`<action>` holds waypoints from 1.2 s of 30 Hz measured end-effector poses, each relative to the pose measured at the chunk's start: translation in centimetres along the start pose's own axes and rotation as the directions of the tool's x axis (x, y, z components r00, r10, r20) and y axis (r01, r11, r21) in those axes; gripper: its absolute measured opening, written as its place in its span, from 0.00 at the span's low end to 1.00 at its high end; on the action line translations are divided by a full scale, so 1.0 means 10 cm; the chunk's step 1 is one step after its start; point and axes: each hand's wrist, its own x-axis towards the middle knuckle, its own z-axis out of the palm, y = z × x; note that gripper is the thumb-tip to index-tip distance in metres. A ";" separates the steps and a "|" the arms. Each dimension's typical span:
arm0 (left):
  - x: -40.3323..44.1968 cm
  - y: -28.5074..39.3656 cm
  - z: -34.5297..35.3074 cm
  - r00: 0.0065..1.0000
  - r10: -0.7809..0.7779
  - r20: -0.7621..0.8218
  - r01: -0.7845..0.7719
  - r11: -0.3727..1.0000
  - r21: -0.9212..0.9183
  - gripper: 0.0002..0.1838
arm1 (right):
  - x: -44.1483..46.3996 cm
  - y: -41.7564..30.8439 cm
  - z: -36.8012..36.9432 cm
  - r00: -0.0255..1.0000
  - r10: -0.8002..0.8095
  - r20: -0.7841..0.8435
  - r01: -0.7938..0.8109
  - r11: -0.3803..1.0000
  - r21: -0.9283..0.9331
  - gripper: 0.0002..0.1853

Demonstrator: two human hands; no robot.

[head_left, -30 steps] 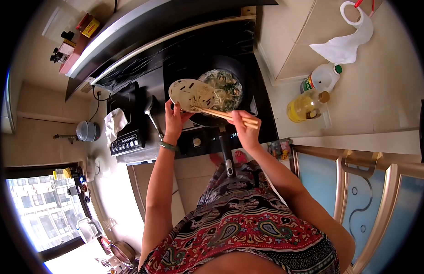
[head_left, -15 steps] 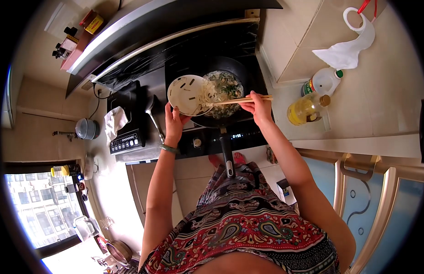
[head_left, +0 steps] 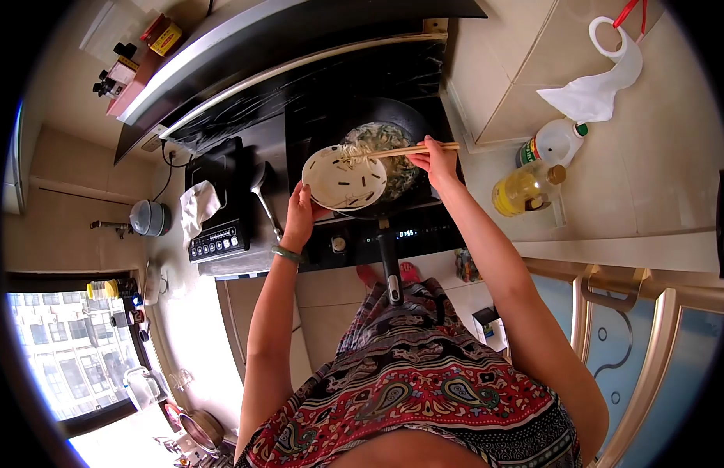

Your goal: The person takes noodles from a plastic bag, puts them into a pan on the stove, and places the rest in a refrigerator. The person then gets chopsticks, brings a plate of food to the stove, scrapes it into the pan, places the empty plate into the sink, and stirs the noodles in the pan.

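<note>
My left hand (head_left: 301, 212) grips the lower left rim of a white bowl (head_left: 354, 191), which is tilted over the near left part of a dark pan (head_left: 415, 125). Dark green pieces stick to the bowl's inside, and pale strips lie at its far edge. Wooden chopsticks (head_left: 412, 150) are pinched in my right hand (head_left: 438, 162), right of the bowl, with their tips at those strips. Pale and green food (head_left: 405, 175) fills the pan, partly hidden by the bowl. The pan's handle (head_left: 389, 261) points toward my body.
A ladle (head_left: 266, 203) and a second cooker (head_left: 217, 234) with a white cloth (head_left: 198, 209) are on the left. An oil bottle (head_left: 522, 191) and a clear jug (head_left: 557, 143) stand on the right. The range hood (head_left: 299, 39) overhangs the back.
The bowl has shifted right and toward me, with fewer pale strips left inside. My right hand first moved right and away from me, then slightly left, with the chopsticks now more level.
</note>
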 end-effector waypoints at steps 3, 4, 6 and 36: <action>0.00 0.02 0.00 0.999 -0.047 0.018 0.047 0.999 -0.001 0.21 | 0.00 0.02 0.06 0.999 -0.054 0.003 0.054 0.999 0.006 0.15; 0.00 0.04 0.01 0.997 -0.076 0.030 0.076 0.997 0.002 0.20 | 0.00 0.02 0.07 0.996 -0.087 0.008 0.087 0.996 0.010 0.15; -0.02 0.07 0.02 0.996 -0.086 0.026 0.087 0.996 -0.004 0.20 | 0.02 0.02 0.08 0.984 -0.180 0.015 0.179 0.984 0.014 0.16; -0.12 0.53 -0.20 0.971 0.179 -0.158 -0.114 0.930 0.349 0.22 | 0.01 -0.12 0.54 0.546 -0.432 0.718 0.838 0.260 -0.480 0.08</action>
